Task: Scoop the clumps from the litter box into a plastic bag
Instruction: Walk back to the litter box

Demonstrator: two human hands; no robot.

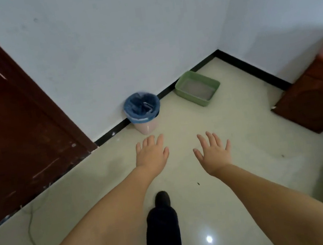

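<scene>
A green litter box (pixel 183 91) with grey litter inside sits on the floor in the far corner, against the black skirting. Left of it stands a pink bin (pixel 146 127) lined with a blue plastic bag (pixel 131 107); a flat pale object lies inside the bag. My left hand (pixel 152 154) and my right hand (pixel 213 152) are stretched out in front of me, palms down, fingers spread, holding nothing. Both hands are well short of the litter box; the left one is just in front of the bin. No scoop is visible.
A dark red door (pixel 10 124) fills the left side. A brown wooden cabinet (pixel 316 97) stands at the right wall. My leg in dark clothing (pixel 165 222) steps forward on the glossy cream tile floor (pixel 241 131). A thin cable (pixel 31 232) lies near the door.
</scene>
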